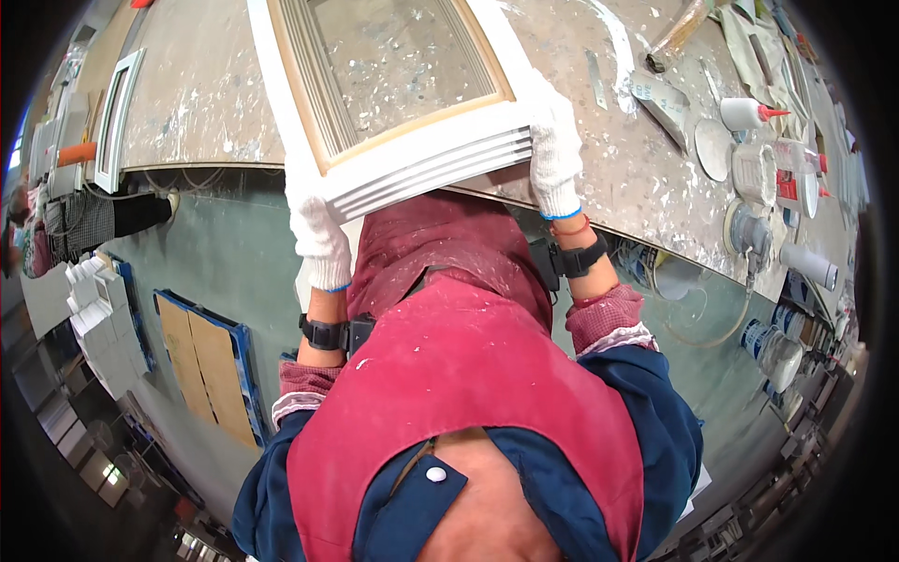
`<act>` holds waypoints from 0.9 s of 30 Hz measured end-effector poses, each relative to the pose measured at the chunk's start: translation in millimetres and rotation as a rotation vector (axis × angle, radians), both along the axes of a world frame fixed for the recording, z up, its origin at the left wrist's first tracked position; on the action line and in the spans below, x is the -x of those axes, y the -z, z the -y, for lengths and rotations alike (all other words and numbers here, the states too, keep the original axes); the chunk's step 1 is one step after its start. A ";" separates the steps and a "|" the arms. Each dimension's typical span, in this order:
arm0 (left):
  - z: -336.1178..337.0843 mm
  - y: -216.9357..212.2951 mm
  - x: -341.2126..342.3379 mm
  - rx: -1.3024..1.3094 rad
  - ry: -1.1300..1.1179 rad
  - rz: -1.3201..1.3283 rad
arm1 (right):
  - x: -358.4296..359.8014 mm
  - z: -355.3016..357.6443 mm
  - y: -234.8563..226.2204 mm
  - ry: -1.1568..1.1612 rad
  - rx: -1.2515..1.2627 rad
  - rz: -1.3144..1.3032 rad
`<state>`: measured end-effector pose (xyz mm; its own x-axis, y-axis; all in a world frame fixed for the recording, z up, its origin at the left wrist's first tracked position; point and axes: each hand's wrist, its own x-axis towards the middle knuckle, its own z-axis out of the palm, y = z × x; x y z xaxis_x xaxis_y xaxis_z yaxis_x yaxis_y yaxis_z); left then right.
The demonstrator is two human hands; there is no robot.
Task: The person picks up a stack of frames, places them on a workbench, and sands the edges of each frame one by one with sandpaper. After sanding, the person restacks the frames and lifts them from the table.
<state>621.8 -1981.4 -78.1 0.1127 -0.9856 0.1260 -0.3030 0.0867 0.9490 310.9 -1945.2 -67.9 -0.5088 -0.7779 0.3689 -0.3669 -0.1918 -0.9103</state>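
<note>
While btwn 2 hands [316,229] [555,159] — 1 frame-stack [426,145]

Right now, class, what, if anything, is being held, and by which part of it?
A stack of white frames, held by its sides near the closest corners: left hand at the left, right hand at the right.

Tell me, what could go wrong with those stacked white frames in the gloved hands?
The stack of white frames might slip or fan apart, since only the left hand and right hand are seen holding it, at its sides. Its near left corner seems to stick out past the edge of the table, so it could tip if released. The table's rough white spatters might scuff a frame dragged across them.
</note>
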 end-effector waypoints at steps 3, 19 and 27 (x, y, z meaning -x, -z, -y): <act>3.6 -4.9 -3.9 -0.106 -0.031 0.013 | -4.3 4.3 -1.6 0.036 -0.036 -0.046; -12.0 -23.5 -5.5 -0.184 0.384 -0.063 | -7.5 -7.3 16.8 0.022 -0.070 -0.015; -5.1 -19.2 -0.1 -0.196 0.315 -0.169 | -10.4 2.8 24.7 0.081 -0.007 -0.155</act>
<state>621.9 -1976.3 -58.9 -0.1952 -0.9788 -0.0618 -0.1284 -0.0370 0.9910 321.2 -1948.0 -92.5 -0.5072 -0.7395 0.4427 -0.5169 -0.1500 -0.8428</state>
